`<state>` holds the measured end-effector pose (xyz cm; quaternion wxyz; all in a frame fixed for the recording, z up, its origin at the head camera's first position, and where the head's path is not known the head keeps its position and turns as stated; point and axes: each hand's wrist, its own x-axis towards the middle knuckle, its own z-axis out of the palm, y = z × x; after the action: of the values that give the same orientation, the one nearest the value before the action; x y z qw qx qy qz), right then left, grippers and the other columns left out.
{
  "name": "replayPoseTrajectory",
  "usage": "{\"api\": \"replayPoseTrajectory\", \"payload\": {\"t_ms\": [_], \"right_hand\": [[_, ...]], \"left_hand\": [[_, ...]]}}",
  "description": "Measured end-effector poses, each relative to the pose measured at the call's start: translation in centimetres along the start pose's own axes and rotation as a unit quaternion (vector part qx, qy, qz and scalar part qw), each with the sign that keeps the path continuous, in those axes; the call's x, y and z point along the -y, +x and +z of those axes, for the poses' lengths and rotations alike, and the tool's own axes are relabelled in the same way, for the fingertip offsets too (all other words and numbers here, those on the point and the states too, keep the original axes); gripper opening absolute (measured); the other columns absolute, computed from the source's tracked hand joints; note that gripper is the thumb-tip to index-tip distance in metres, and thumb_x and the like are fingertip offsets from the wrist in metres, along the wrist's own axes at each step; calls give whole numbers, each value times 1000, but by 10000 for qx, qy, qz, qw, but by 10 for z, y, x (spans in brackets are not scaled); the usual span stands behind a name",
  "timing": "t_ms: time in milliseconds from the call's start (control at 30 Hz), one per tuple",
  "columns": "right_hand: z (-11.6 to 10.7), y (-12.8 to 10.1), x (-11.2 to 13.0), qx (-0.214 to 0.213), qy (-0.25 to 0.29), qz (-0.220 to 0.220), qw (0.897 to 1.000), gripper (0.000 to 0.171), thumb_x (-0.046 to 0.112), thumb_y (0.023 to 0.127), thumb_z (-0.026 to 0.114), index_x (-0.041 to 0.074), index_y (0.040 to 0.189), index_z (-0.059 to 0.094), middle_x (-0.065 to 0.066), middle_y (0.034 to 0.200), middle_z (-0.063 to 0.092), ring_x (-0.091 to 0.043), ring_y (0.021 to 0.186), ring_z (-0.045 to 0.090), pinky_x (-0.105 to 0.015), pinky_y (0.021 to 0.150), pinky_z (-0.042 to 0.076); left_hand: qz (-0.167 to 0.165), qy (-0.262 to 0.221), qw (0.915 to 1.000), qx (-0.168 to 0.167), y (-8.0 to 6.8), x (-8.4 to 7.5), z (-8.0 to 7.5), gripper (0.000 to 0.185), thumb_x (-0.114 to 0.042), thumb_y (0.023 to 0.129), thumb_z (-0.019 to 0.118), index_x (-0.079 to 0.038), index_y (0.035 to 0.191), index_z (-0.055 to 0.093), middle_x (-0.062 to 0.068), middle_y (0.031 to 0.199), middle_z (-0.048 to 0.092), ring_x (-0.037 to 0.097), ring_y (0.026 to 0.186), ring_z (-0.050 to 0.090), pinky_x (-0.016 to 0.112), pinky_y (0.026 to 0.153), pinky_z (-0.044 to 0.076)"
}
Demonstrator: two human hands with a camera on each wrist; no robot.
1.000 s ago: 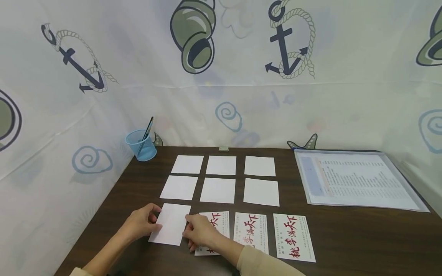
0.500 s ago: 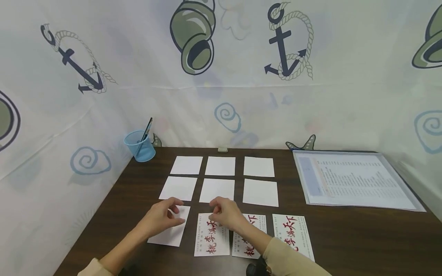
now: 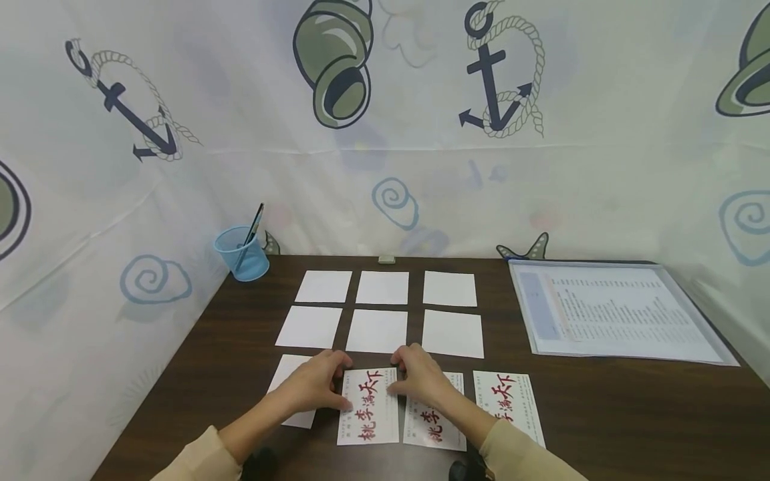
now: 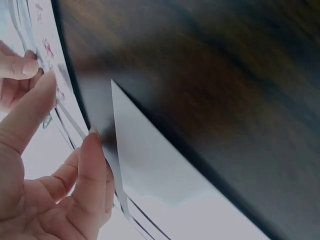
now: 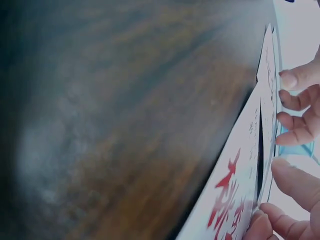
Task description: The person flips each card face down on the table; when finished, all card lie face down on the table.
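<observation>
A white card with red characters [image 3: 367, 407] lies flat on the dark desk between both hands. My left hand [image 3: 315, 384] is at its left side, thumb at the edge and forefinger near the far corner. My right hand [image 3: 421, 377] is at its right side, thumb by the edge, partly over the neighbouring printed card [image 3: 434, 424]. Thumb and forefinger stand apart on each hand. A blank white card [image 3: 290, 371] lies under the left forearm and hand, partly hidden. Both wrist views show the fingertips close to the cards, the right one also showing red print [image 5: 227, 200].
Two rows of blank white cards, including a middle one [image 3: 377, 331], lie farther back. Another printed card [image 3: 511, 401] lies to the right. A blue pen cup [image 3: 242, 257] stands back left, and a clear-covered printed sheet [image 3: 625, 310] lies at the right.
Both hands have left the blank card at the left and moved right to the red-lettered card beside it. That blank card stays in place on the desk.
</observation>
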<state>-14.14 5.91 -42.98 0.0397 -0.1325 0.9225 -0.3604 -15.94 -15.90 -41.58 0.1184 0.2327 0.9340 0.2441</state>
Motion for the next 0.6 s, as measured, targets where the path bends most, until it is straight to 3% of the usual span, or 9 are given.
{"api": "replayPoseTrajectory", "payload": {"t_ms": [233,600], "right_hand": [[3,-1,0,-76,-299,-204,9993,37,11,67,82,2,96,60,-5,90,51,-13,73,46,-26,64,43],[0,-1,4,67,-349,-130,9993,36,11,69,82,3,95,58,-7,92,50,-14,74,49,-27,65,46]], "left_hand": [[-143,264,9995,5,2,-4,3,56,-20,59,89,-9,104,57,0,89,49,12,69,46,26,59,39],[-312,228,9990,235,7,-5,2,58,-21,59,90,-10,103,54,3,94,50,15,71,46,30,61,41]]}}
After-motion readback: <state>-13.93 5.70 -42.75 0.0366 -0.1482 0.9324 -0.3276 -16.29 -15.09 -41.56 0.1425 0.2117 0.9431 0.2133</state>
